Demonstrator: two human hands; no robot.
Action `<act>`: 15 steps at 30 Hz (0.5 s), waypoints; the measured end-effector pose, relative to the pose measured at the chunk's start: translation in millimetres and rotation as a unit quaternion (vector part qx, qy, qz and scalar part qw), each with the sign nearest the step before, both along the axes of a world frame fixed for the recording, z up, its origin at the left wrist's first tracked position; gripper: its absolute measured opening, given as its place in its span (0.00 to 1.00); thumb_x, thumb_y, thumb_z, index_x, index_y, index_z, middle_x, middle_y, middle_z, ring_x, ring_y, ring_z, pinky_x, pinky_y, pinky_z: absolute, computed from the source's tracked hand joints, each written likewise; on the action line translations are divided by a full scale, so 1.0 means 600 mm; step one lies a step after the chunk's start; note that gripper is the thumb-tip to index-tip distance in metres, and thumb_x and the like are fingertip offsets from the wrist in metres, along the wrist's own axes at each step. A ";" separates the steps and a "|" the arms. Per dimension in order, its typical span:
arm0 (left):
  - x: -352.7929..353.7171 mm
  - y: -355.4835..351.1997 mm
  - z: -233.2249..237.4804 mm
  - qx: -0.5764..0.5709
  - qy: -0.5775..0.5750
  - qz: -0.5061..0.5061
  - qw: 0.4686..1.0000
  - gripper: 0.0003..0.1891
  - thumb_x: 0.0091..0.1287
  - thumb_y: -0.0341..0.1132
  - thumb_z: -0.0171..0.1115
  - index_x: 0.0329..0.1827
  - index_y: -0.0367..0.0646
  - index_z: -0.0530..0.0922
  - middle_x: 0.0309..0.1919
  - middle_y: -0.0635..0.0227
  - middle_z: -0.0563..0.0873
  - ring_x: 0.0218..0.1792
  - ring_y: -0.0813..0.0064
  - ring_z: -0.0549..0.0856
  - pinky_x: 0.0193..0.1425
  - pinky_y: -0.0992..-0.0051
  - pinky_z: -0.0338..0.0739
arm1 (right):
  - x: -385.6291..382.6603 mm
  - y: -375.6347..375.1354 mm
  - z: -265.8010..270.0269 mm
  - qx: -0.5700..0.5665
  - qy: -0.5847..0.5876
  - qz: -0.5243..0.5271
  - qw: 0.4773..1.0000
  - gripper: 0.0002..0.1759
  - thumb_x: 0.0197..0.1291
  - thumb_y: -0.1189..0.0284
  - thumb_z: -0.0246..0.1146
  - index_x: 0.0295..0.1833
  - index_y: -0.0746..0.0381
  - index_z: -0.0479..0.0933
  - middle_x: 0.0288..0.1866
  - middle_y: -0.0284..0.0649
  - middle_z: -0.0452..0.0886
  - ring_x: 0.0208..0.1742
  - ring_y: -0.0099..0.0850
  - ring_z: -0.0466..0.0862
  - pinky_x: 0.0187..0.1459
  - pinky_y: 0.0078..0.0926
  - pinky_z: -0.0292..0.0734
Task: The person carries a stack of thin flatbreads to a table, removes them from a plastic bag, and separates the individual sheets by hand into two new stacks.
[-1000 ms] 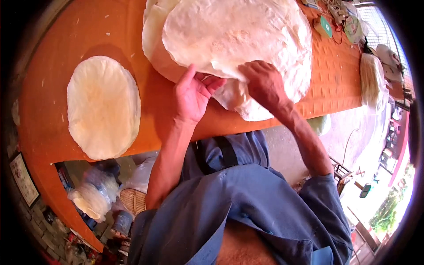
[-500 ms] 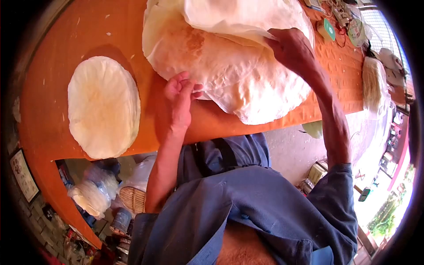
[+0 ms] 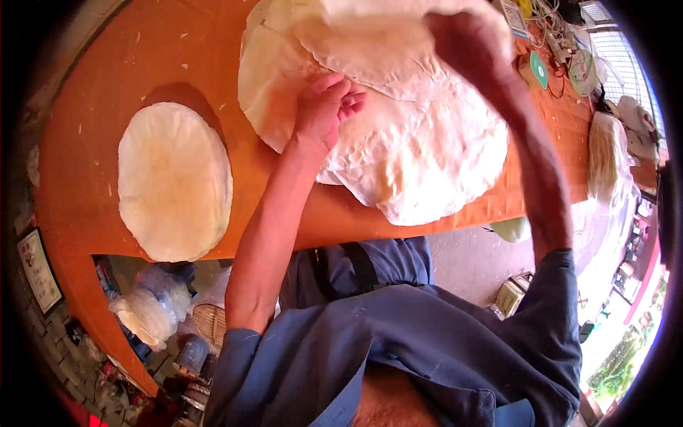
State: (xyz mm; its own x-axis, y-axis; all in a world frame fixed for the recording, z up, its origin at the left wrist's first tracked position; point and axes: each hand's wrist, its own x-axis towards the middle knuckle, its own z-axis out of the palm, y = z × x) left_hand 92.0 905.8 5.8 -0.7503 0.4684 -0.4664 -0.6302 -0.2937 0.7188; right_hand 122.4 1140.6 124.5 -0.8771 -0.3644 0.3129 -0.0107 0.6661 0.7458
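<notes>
We have one long table covered in orange cloth, and on it two lots of thin, pale, cream-white sheets. The larger is one broad, wrinkled pile of overlapping sheets, reaching to the table's near edge; we cannot count its layers. Well apart on its left lies one smaller, neat oval stack of sheets. One pale, elongated bundle in clear plastic sits at the table's right end. Two bare hands are over the broad pile: our right hand, blurred at its far right part, so we cannot tell whether it pinches a sheet; and our left hand, its fingers loosely curled and slightly apart, pinching nothing we can see. Smallest is one green-and-white box beyond the pile's right side.
</notes>
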 end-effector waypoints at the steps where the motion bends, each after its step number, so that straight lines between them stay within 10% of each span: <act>1: -0.002 0.004 0.002 -0.008 -0.011 0.000 1.000 0.09 0.71 0.29 0.57 0.50 0.35 0.74 0.41 0.58 0.85 0.42 0.64 0.88 0.47 0.70 0.86 | -0.018 0.019 -0.086 -0.323 -0.136 -0.015 0.936 0.04 0.51 0.78 0.57 0.29 0.58 0.77 0.21 0.42 0.79 0.27 0.41 0.83 0.32 0.39 0.79; 5: -0.011 0.015 -0.003 -0.036 -0.011 0.018 0.999 0.06 0.69 0.29 0.60 0.46 0.38 0.76 0.36 0.62 0.85 0.37 0.66 0.88 0.42 0.73 0.86 | 0.003 0.018 -0.122 -0.470 -0.172 -0.050 0.864 0.05 0.56 0.77 0.56 0.33 0.59 0.77 0.26 0.49 0.81 0.34 0.50 0.84 0.34 0.45 0.79; 9: -0.011 0.031 -0.014 -0.019 0.049 0.042 0.998 0.06 0.68 0.29 0.62 0.44 0.39 0.76 0.35 0.61 0.85 0.37 0.67 0.88 0.40 0.76 0.84 | -0.078 0.175 -0.069 -0.105 -0.067 0.042 0.991 0.05 0.56 0.75 0.58 0.28 0.56 0.75 0.19 0.32 0.70 0.20 0.30 0.75 0.21 0.33 0.67; 12: -0.018 0.048 0.001 -0.013 0.014 0.070 0.997 0.05 0.68 0.29 0.62 0.43 0.38 0.77 0.35 0.61 0.85 0.37 0.67 0.88 0.39 0.77 0.84 | -0.074 0.080 0.104 -0.294 0.072 0.047 0.952 0.10 0.60 0.70 0.57 0.26 0.59 0.73 0.15 0.42 0.70 0.18 0.39 0.74 0.24 0.41 0.69; 15: -0.019 0.055 0.004 0.057 -0.029 0.067 0.996 0.07 0.69 0.30 0.61 0.45 0.39 0.74 0.36 0.62 0.84 0.35 0.67 0.87 0.35 0.78 0.82 | -0.027 0.001 0.061 -0.371 -0.009 -0.008 0.929 0.04 0.57 0.71 0.59 0.32 0.55 0.79 0.19 0.39 0.77 0.22 0.38 0.80 0.23 0.37 0.73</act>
